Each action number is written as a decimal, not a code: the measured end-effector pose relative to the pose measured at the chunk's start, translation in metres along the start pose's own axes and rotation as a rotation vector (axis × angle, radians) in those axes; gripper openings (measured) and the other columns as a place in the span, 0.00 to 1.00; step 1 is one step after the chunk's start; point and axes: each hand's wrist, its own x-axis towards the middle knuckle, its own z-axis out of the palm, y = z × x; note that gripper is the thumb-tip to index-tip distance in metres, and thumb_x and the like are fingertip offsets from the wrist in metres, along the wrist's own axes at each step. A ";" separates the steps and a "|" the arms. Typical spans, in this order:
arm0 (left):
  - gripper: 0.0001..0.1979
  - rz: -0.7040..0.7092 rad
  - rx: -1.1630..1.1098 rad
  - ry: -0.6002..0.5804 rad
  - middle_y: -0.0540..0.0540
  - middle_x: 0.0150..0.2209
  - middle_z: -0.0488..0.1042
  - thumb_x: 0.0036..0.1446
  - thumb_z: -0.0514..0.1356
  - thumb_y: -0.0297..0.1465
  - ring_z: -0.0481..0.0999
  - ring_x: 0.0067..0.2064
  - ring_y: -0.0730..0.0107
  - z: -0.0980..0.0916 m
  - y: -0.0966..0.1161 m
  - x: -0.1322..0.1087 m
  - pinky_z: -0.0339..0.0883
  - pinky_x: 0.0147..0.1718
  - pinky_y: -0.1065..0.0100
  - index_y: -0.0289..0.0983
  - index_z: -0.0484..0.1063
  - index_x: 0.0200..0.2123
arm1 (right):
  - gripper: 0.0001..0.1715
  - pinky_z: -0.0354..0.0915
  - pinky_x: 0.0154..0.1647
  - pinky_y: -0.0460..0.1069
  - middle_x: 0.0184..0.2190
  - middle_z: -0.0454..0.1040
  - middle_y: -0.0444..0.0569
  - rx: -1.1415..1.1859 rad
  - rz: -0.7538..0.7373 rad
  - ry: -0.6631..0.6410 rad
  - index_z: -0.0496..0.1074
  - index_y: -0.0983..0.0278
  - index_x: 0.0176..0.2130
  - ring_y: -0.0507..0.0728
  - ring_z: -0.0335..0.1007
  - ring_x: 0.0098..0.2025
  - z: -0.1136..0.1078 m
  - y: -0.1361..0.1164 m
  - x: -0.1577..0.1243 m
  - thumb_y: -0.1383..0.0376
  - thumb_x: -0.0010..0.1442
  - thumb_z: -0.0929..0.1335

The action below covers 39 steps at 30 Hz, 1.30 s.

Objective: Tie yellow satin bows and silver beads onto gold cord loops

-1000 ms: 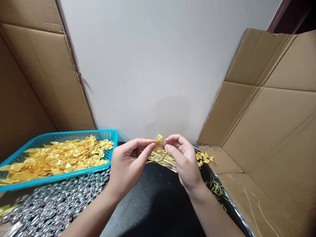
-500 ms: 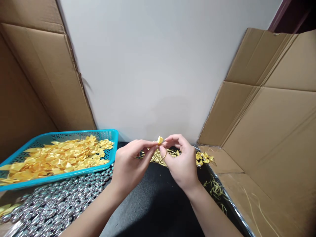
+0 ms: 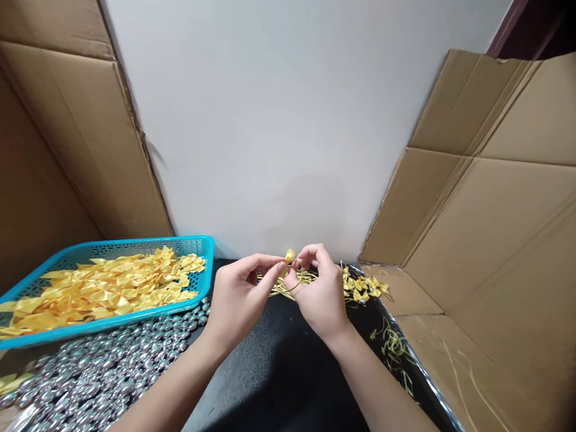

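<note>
A small yellow ribbon bow [image 3: 290,256] is pinched between the thumb and index finger of my left hand [image 3: 245,294]. Close beside it on the right, my right hand [image 3: 320,291] has its fingers closed on a thin gold cord [image 3: 300,281], which curves in a loop below the bow. Behind and beneath my hands lies a bundle of gold cords [image 3: 279,287], partly covered by them. Several yellow bows with silver beads [image 3: 362,287] rest just right of my right hand.
At the left, a blue basket [image 3: 209,258] holds many yellow ribbon pieces [image 3: 121,282]. Silver beads [image 3: 112,366] spread in front of it on the black surface [image 3: 270,372]. Cord scraps [image 3: 391,342] lie at right. Cardboard walls [image 3: 495,240] flank both sides.
My right hand has shifted slightly left and its fingers are more curled. The bow has moved a little left and turned; more of the beaded bows shows at right.
</note>
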 end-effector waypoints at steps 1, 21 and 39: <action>0.08 -0.035 -0.045 -0.011 0.48 0.25 0.81 0.54 0.64 0.35 0.71 0.22 0.72 0.000 0.000 0.000 0.63 0.21 0.73 0.37 0.81 0.31 | 0.08 0.63 0.34 0.50 0.25 0.67 0.41 0.006 0.000 -0.006 0.63 0.61 0.31 0.54 0.64 0.29 0.000 0.000 0.000 0.70 0.49 0.67; 0.15 -0.330 -0.490 -0.033 0.43 0.31 0.83 0.45 0.70 0.41 0.80 0.34 0.63 -0.007 -0.008 0.014 0.71 0.33 0.69 0.35 0.80 0.30 | 0.09 0.61 0.36 0.51 0.23 0.73 0.42 -0.109 -0.048 -0.140 0.69 0.61 0.25 0.56 0.66 0.29 -0.003 0.015 0.010 0.74 0.45 0.65; 0.09 -0.206 -0.332 -0.047 0.45 0.29 0.82 0.50 0.68 0.37 0.79 0.31 0.65 -0.012 0.003 0.008 0.71 0.30 0.69 0.37 0.80 0.29 | 0.08 0.60 0.45 0.57 0.31 0.73 0.45 0.007 -0.421 0.073 0.65 0.59 0.31 0.57 0.69 0.36 -0.018 -0.004 0.002 0.69 0.51 0.69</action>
